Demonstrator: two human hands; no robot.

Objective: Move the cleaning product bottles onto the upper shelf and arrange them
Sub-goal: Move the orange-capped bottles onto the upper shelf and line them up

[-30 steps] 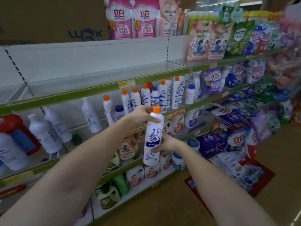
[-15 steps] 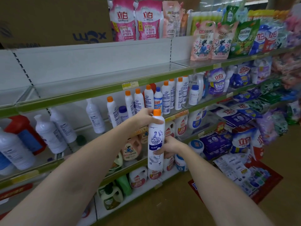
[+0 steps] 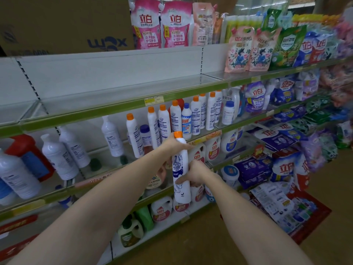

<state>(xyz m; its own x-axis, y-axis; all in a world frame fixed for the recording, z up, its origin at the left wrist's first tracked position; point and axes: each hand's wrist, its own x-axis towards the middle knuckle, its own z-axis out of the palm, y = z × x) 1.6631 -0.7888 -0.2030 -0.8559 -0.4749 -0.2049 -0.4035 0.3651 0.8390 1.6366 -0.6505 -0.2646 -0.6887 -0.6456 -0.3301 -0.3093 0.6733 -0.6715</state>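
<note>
Both our hands grasp one upright bottle: left hand round its neck, right hand round its middle. We hold it in front of the shelves, below the upper shelf.

— Item: white bottle with orange cap. What changed over the last second?

— I tipped its cap a touch to my left, so it leaned slightly instead of standing straight.

— Left hand?

— I slid it higher, from the shoulder up against the neck just under the cap.

— Right hand?

— I drew the fingers tighter round the label, my thumb pressing the front lower down.

— Position against the shelving?

— Roughly the same.
</note>
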